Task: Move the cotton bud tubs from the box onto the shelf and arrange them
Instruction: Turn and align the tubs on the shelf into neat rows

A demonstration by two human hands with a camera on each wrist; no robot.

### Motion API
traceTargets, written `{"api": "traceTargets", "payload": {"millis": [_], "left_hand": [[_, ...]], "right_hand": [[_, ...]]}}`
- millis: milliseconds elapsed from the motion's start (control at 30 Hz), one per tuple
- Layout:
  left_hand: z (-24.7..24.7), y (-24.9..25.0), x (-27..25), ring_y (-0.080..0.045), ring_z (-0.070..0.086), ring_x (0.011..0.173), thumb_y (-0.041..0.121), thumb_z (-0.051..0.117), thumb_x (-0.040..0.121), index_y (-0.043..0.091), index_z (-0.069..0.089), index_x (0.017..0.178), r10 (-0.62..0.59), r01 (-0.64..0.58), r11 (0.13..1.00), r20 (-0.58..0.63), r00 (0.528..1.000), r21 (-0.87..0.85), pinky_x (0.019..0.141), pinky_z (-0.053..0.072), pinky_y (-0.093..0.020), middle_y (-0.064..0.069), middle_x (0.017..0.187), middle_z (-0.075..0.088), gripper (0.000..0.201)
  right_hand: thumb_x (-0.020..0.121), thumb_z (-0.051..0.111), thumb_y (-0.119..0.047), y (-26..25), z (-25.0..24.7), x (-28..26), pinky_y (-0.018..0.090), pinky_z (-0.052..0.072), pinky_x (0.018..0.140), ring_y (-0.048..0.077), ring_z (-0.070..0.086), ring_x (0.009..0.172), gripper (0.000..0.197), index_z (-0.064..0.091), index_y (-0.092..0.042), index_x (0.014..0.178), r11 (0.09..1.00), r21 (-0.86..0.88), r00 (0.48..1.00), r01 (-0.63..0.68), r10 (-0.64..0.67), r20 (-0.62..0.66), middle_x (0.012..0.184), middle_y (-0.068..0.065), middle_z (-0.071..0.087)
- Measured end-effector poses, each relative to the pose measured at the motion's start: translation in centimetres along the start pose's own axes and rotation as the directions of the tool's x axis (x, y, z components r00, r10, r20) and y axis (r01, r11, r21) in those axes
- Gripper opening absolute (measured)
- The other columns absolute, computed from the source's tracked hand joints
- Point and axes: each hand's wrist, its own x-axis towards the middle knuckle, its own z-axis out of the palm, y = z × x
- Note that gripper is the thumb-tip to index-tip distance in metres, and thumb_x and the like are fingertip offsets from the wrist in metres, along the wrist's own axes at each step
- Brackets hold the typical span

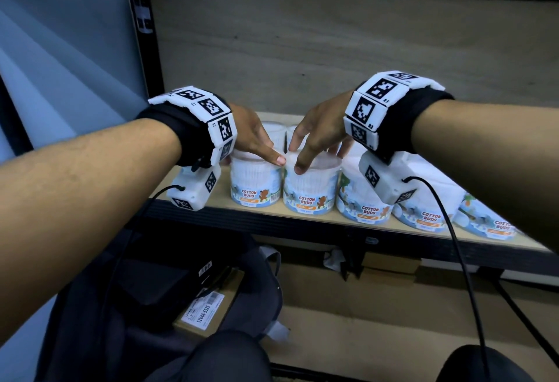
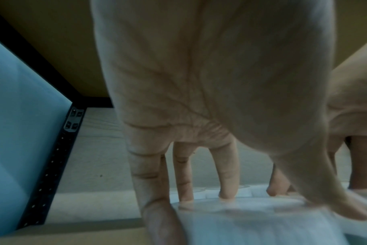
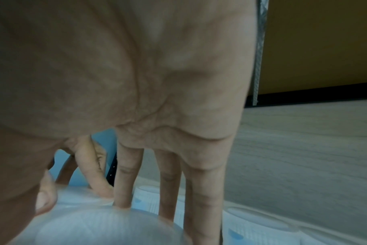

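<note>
Several cotton bud tubs with clear lids and blue labels stand in a row along the front of the wooden shelf (image 1: 317, 219). My left hand (image 1: 257, 142) reaches down over the leftmost tub (image 1: 256, 188), thumb on the near rim and fingers behind the lid. My right hand (image 1: 314, 136) grips the second tub (image 1: 311, 197) the same way from above. In the left wrist view my left hand (image 2: 220, 99) spans the lid (image 2: 251, 220). The right wrist view has my right hand (image 3: 136, 82) arched over its tub (image 3: 98, 225).
More tubs (image 1: 423, 215) continue to the right, with others (image 1: 272, 127) in a row behind. A black upright post (image 1: 145, 48) bounds the shelf on the left. Below the shelf lie a labelled cardboard box (image 1: 208, 306) and a dark bag (image 1: 151, 275).
</note>
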Motion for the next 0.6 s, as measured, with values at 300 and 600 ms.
{"api": "traceTargets", "payload": {"millis": [300, 600], "left_hand": [[-0.5, 0.2, -0.2, -0.02, 0.055, 0.117, 0.084, 0.064, 0.061, 0.035, 0.057, 0.133, -0.001, 0.006, 0.996, -0.07, 0.998, 0.083, 0.081, 0.051, -0.03, 0.007, 0.136, 0.056, 0.087], [-3.9, 6.8, 0.0, -0.015, 0.066, 0.078, 0.056, 0.065, 0.085, 0.03, 0.057, 0.132, 0.185, -0.141, 0.956, -0.152, 0.971, 0.258, 0.094, 0.05, -0.03, 0.007, 0.126, 0.063, 0.055]], "right_hand": [[0.072, 0.078, -0.055, 2.1, -1.8, -1.6, 0.042, 0.053, 0.096, 0.027, 0.065, 0.106, 0.065, 0.057, -0.035, 0.131, 0.999, 0.018, 0.997, 0.036, -0.035, -0.064, 0.123, -0.003, 0.054], [0.078, 0.078, -0.048, 9.3, -5.6, -3.5, 0.046, 0.055, 0.092, 0.027, 0.067, 0.102, 0.05, 0.064, -0.032, 0.123, 0.999, 0.027, 0.99, -0.034, 0.037, -0.137, 0.121, -0.002, 0.06]]}}
